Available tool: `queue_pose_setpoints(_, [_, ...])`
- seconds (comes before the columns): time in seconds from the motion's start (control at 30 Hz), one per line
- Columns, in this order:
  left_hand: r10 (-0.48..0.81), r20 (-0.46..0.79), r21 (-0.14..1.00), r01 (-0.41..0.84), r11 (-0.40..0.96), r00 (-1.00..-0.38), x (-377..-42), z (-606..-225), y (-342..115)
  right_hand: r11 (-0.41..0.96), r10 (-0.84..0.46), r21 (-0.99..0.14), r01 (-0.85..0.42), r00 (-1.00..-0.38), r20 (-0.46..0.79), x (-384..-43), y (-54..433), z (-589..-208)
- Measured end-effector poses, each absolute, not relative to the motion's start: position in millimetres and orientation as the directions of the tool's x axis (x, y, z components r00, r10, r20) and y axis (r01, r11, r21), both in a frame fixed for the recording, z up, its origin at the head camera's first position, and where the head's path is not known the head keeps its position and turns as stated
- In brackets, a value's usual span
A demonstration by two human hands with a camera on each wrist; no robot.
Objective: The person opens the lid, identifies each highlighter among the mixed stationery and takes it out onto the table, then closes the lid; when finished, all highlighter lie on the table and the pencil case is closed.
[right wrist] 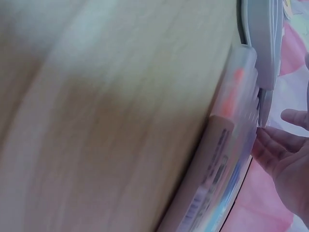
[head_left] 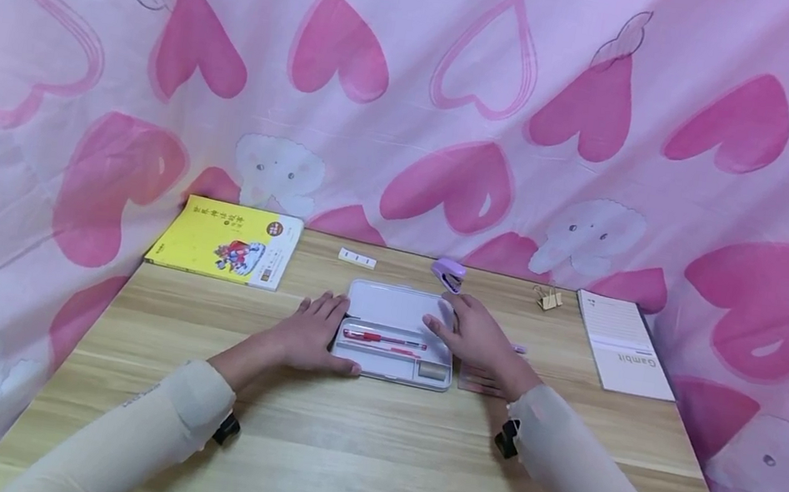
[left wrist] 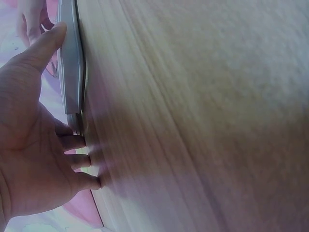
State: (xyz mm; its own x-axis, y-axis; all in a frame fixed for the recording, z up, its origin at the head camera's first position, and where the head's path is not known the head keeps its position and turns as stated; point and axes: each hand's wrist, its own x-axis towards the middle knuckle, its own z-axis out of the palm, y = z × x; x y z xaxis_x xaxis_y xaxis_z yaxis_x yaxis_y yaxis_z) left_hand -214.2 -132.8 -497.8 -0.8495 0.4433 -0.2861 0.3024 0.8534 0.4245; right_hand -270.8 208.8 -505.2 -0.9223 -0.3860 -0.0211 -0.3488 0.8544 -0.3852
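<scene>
A white pencil case (head_left: 387,376) lies on the table with its lid (head_left: 394,305) folded back away from me. Inside are a red pen (head_left: 381,338), a thinner red pen-like stick (head_left: 395,351) and a small greyish block (head_left: 432,371). My left hand (head_left: 310,333) is against the case's left side, fingers extended, its thumb on the front left corner; the left wrist view shows that thumb on the case wall (left wrist: 72,72). My right hand (head_left: 476,335) is at the lid's right edge. In the right wrist view its fingertips (right wrist: 260,133) touch that edge, with the thumb apart.
A clear plastic pack of coloured pens (right wrist: 231,145) lies right of the case, partly under my right forearm. Farther back are a yellow book (head_left: 228,244), a white strip (head_left: 357,258), a purple stapler (head_left: 448,273), binder clips (head_left: 548,299) and a notepad (head_left: 626,346). A heart-printed curtain (head_left: 347,46) surrounds the table.
</scene>
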Motion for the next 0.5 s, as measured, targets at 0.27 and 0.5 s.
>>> queue_pose_setpoints(0.27, [0.441, -0.276, 0.427, 0.302, 0.852, -0.854, -215.2, -500.6, -131.9, 0.862, -0.383, -0.371, -0.345, -0.923, -0.03, -276.8, 200.3, -506.2])
queue_pose_setpoints(0.5, [0.439, -0.276, 0.424, 0.302, 0.854, -0.855, -215.1, -501.8, -132.5, 0.854, -0.395, -0.372, -0.363, -0.919, -0.01, -274.6, 198.7, -503.8])
